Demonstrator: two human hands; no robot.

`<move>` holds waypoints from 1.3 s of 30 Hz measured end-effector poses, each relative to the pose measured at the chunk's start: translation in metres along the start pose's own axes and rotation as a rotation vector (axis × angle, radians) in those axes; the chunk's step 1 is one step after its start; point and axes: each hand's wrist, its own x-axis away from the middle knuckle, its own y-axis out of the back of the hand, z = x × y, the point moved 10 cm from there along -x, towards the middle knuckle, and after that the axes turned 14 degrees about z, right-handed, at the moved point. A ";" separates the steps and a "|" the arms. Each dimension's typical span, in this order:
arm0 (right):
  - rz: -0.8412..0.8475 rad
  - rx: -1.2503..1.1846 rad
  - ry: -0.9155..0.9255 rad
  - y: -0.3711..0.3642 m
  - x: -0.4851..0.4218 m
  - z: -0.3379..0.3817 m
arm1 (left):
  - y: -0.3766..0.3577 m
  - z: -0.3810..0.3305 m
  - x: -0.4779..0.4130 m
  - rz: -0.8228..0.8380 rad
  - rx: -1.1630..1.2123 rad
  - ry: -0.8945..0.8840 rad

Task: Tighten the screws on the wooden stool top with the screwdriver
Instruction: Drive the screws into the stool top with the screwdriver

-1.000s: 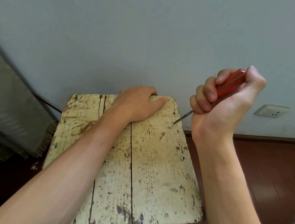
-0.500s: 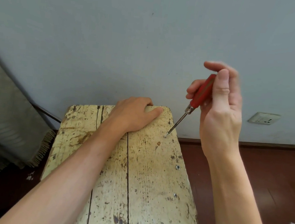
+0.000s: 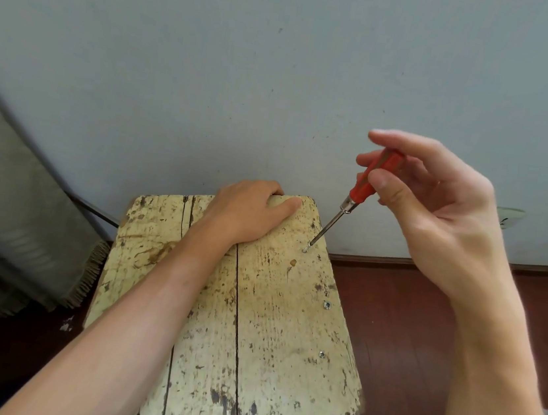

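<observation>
The wooden stool top (image 3: 271, 327) is worn, pale yellow, made of planks. My left hand (image 3: 248, 211) rests on its far edge, fingers curled over the rim and thumb lying on the wood. My right hand (image 3: 437, 213) pinches the red handle of the screwdriver (image 3: 364, 191) between thumb and fingertips. The metal shaft slants down to the left, its tip sitting in the far screw (image 3: 305, 249) near the right edge. Two more screws, the middle one (image 3: 327, 305) and the near one (image 3: 321, 354), lie along the same edge.
A grey wall stands right behind the stool, with a socket (image 3: 509, 217) low on the right. Grey fringed fabric (image 3: 13, 237) lies to the left. Dark red wooden floor (image 3: 406, 327) surrounds the stool.
My right hand has gone from a full fist round the handle to a fingertip pinch, and the screwdriver stands more upright. Its tip stays on the far screw. My left hand has not moved.
</observation>
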 end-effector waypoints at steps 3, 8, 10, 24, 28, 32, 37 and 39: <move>0.014 0.000 0.022 -0.003 0.001 0.000 | 0.000 0.002 -0.001 -0.007 0.003 0.011; -0.024 0.027 0.038 -0.001 0.004 0.000 | -0.001 0.002 0.000 -0.007 -0.005 0.011; -0.030 0.021 0.050 -0.001 0.005 0.000 | -0.001 0.002 0.000 -0.009 -0.003 0.012; -0.088 0.054 0.057 0.003 0.009 -0.001 | 0.000 0.002 0.000 -0.024 0.009 0.011; -0.129 0.129 0.069 0.003 0.009 0.004 | 0.001 0.001 0.000 -0.024 0.010 0.009; -0.123 0.143 0.044 0.001 0.008 0.001 | 0.000 0.002 0.000 -0.019 0.015 0.011; -0.016 0.101 0.029 0.004 0.009 0.002 | 0.000 0.003 0.000 -0.011 0.017 0.015; 0.006 0.084 0.019 0.005 0.010 0.001 | 0.000 0.003 0.000 -0.009 0.016 0.017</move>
